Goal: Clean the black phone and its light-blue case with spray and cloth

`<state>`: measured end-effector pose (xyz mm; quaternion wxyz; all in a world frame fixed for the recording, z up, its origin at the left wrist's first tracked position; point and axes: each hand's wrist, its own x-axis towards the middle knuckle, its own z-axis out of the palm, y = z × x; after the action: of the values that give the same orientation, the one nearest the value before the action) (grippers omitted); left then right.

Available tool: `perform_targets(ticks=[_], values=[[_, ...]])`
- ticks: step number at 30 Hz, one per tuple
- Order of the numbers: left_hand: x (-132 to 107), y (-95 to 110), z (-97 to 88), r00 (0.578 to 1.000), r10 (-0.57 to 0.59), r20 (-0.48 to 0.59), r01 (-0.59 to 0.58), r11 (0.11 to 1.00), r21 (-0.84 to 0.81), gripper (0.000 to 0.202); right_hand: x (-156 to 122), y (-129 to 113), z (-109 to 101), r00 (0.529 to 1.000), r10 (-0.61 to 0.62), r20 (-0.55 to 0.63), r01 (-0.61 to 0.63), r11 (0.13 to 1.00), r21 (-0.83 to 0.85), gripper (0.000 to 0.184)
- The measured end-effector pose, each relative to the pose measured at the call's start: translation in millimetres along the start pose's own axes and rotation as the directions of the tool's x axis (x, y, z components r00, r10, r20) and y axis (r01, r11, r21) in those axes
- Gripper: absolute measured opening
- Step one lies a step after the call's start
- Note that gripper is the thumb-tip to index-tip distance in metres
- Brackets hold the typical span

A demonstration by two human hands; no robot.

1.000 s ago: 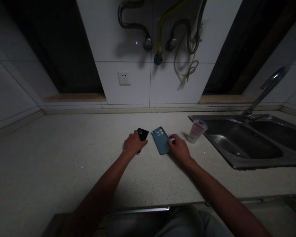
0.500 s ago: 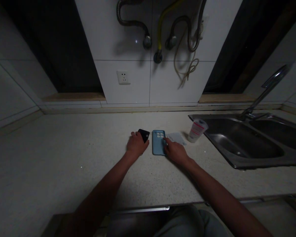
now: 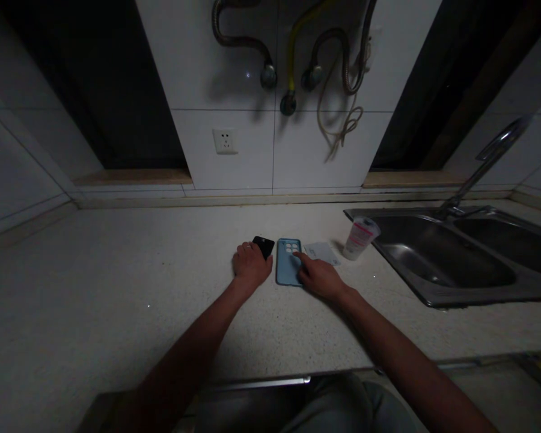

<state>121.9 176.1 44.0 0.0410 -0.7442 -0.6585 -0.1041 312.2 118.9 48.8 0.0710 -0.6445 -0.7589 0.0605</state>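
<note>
A black phone (image 3: 263, 245) lies on the counter, its lower part covered by my left hand (image 3: 251, 263), whose fingers wrap over it. A ring shows on one finger. Just to the right, a light blue phone case (image 3: 288, 269) lies flat with round camera holes near its top. My right hand (image 3: 320, 278) rests at the case's right edge. Its index finger stretches over the case to the camera holes, while the other fingers are bent and partly hidden. Beyond this hand lies a thin pale sheet or packet (image 3: 323, 252), partly covered.
A tilted plastic cup (image 3: 360, 238) with red print stands by the steel double sink (image 3: 442, 252) and its faucet (image 3: 482, 165). The speckled pale counter (image 3: 130, 270) runs to a tiled wall with hoses, valves and a socket (image 3: 224, 141). A cord (image 3: 349, 126) hangs there.
My right index finger has moved slightly left, from the case's edge onto the camera holes. The case has shifted a little. My left hand stays on the phone, which has turned slightly.
</note>
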Motion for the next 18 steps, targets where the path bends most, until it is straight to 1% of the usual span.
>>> perform_targets(ticks=[5, 11, 18], values=[[-1.8, 2.0, 1.3, 1.000, 0.000, 0.012, 0.000, 1.000, 0.022, 0.070, 0.3, 3.0, 0.9, 0.999, -0.043, 0.005, 0.043, 0.999, 0.019, 0.052], [-3.7, 5.1, -0.9, 1.000, -0.010, 0.023, 0.009, 0.999, 0.032, 0.067, 1.9, 5.2, 3.1, 0.998, -0.061, -0.009, 0.061, 0.997, 0.044, 0.045], [-1.4, 4.1, 3.7, 1.000, -0.007, 0.012, 0.007, 1.000, 0.017, 0.063, 2.8, 6.2, 2.3, 0.998, -0.070, 0.000, 0.070, 0.995, 0.065, 0.039]])
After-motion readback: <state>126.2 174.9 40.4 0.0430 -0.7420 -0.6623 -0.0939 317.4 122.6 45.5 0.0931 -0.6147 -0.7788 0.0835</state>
